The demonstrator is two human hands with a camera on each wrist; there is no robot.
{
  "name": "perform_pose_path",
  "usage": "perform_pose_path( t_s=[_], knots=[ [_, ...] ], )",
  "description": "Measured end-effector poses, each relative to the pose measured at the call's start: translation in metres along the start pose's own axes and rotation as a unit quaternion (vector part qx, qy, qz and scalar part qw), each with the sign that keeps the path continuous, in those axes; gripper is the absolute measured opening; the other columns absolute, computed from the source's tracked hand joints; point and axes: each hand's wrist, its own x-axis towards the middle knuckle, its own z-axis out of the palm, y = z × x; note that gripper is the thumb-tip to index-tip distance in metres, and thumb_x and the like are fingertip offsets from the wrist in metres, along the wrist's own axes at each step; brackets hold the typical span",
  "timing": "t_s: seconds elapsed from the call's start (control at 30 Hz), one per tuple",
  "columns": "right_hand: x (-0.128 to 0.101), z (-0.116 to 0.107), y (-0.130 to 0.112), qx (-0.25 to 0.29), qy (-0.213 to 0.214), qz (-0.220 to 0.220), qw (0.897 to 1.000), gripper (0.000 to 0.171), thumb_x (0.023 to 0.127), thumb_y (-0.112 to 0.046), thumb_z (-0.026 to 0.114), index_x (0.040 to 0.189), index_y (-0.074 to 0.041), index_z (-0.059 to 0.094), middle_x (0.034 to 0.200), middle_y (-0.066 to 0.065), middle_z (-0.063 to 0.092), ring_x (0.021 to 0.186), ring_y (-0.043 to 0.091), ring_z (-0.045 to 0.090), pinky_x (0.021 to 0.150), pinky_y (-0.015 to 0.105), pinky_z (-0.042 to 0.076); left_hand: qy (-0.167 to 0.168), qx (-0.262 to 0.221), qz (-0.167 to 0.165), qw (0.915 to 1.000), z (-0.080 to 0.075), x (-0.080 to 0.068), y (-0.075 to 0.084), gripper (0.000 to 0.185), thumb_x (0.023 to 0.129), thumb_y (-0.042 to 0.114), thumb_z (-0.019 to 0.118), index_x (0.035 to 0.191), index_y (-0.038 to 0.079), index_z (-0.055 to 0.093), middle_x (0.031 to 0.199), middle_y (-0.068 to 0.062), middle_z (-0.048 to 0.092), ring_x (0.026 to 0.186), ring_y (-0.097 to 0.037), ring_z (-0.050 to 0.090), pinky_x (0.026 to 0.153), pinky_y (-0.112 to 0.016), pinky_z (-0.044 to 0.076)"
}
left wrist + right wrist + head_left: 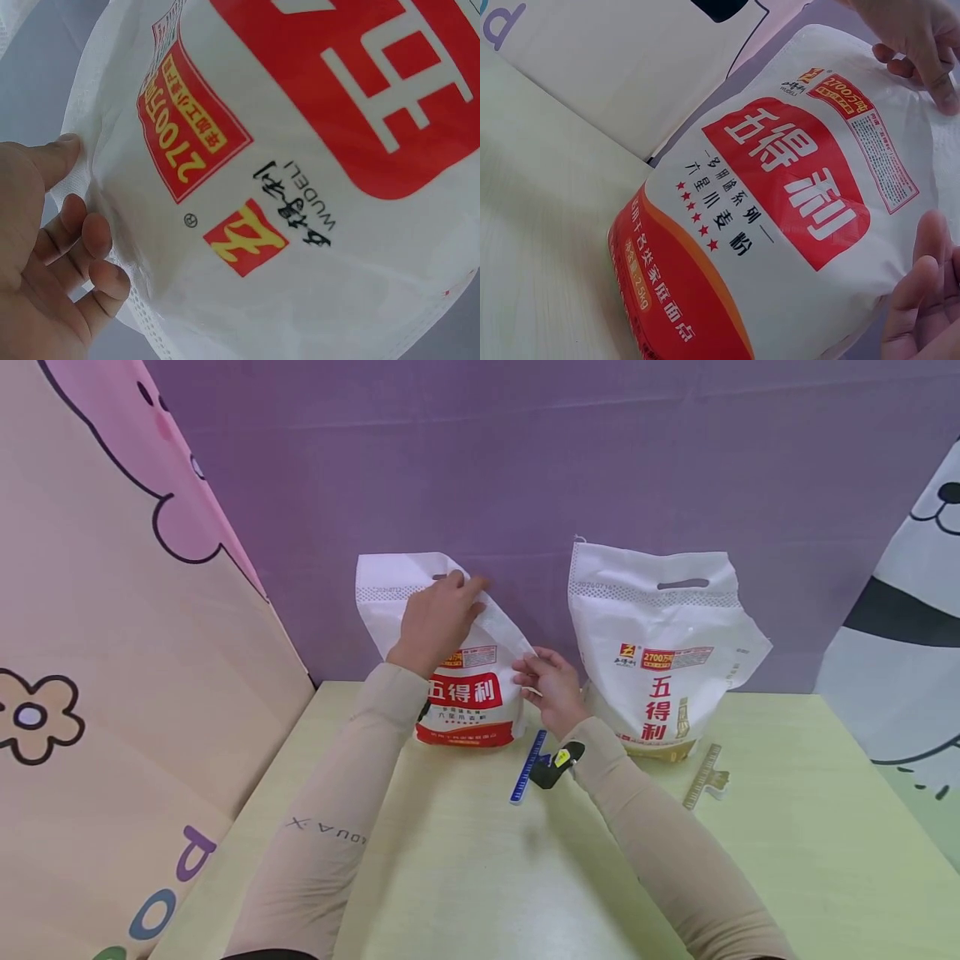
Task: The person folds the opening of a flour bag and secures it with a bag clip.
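A white flour bag with red panels (463, 727) stands upright at the back of the table, its top right part slanting down in a fold. Near the handle slot, my left hand (437, 620) grips the bag's upper edge; in the left wrist view, the thumb and curled fingers (96, 234) lie along that edge. My right hand (553, 687) pinches the lowered top corner at the bag's right side. The right wrist view shows the printed front (780, 187) between both hands. In front of the bag lies a blue clip (528, 768) with a ruler-like strip, partly behind the right wrist.
A second white flour bag, with gold at its base (618, 610), stands just right of my right hand. Before it on the table (465, 860) lies a gold clip (703, 778). A purple cloth wall (510, 460) rises close behind the bags, and a printed panel (150, 677) borders the left.
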Motion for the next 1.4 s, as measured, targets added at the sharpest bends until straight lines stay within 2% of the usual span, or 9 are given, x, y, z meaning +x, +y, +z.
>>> perform_pose_path(
  t_s=[0.27, 0.57, 1.07, 1.4],
  knots=[
    [0.0014, -0.0006, 0.0002, 0.008, -0.007, -0.003, 1.0, 0.026, 0.105, -0.028, 0.059, 0.129, -0.02, 0.058, 0.108, 0.0, 0.072, 0.087, 0.013, 0.066, 0.081, 0.026, 0.055, 0.002, -0.005, -0.009, 0.9999, -0.0033, 0.0014, 0.0004, 0.036, 0.099, 0.029, 0.067, 0.133, 0.02, 0.059, 0.125, -0.009, 0.069, 0.105, -0.03, 0.069, 0.09, -0.048, 0.06],
    [0.0003, -0.0004, 0.0013, 0.002, -0.009, -0.008, 1.0, 0.027, 0.105, -0.03, 0.059, 0.13, -0.02, 0.058, 0.109, 0.0, 0.072, 0.089, 0.014, 0.068, 0.086, 0.028, 0.055, 0.007, -0.006, -0.019, 0.9998, -0.0029, 0.0017, 0.0007, 0.031, 0.1, 0.028, 0.065, 0.13, 0.019, 0.061, 0.122, -0.009, 0.07, 0.101, -0.03, 0.07, 0.09, -0.047, 0.06],
    [0.0029, -0.0029, 0.0054, 0.013, -0.02, -0.018, 1.0, 0.026, 0.106, -0.026, 0.057, 0.13, -0.019, 0.058, 0.102, -0.001, 0.073, 0.084, 0.012, 0.068, 0.079, 0.025, 0.055, 0.002, -0.012, -0.036, 0.9993, -0.0048, 0.0022, 0.0012, 0.033, 0.1, 0.029, 0.066, 0.13, 0.016, 0.06, 0.125, -0.009, 0.071, 0.104, -0.031, 0.071, 0.09, -0.048, 0.06],
    [0.0001, -0.0042, 0.0066, 0.016, -0.022, -0.019, 0.999, 0.027, 0.106, -0.027, 0.056, 0.132, -0.019, 0.057, 0.108, 0.001, 0.072, 0.089, 0.014, 0.067, 0.081, 0.026, 0.055, 0.015, -0.022, -0.039, 0.9989, -0.0009, 0.0016, 0.001, 0.03, 0.101, 0.029, 0.063, 0.127, 0.014, 0.061, 0.122, -0.01, 0.071, 0.1, -0.032, 0.072, 0.088, -0.048, 0.061]
  ],
)
